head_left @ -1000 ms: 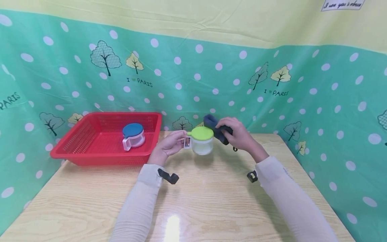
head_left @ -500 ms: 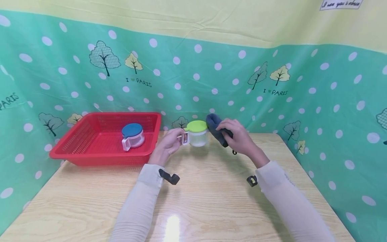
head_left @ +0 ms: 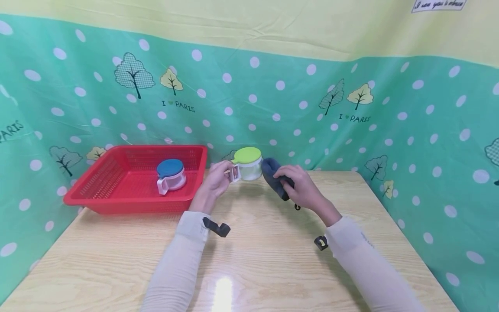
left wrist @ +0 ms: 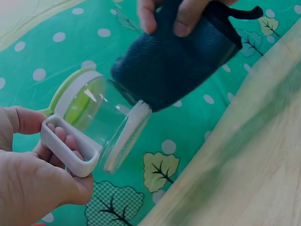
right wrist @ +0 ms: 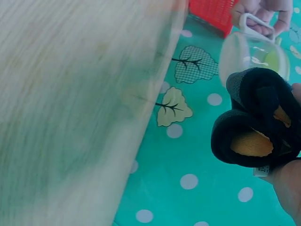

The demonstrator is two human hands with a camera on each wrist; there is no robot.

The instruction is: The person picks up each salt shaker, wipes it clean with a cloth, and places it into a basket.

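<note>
My left hand (head_left: 215, 182) grips the white handle (left wrist: 70, 147) of a clear jar (head_left: 251, 171), its thumb near the tab of the green lid (head_left: 247, 154). The jar is raised above the table, its base turned toward the right side in the left wrist view. My right hand (head_left: 302, 186) pinches a dark blue, fleecy folded cloth (head_left: 273, 177) against the jar's side. Tan inner material (right wrist: 252, 143) shows in the cloth's rolled folds, and a black loop (left wrist: 249, 13) sticks out from its end. The fingers of the right hand are partly hidden in the right wrist view.
A red plastic basket (head_left: 136, 204) stands at the back left of the wooden table (head_left: 257, 255). Inside it sits another jar with a blue lid (head_left: 170, 167) and a pale handle. A green dotted curtain (head_left: 273, 108) hangs close behind and along both sides.
The green-lidded jar has moved left and upward in the left hand, tilting a little. The right hand, with the cloth, has shifted slightly down and left. The basket stays put.
</note>
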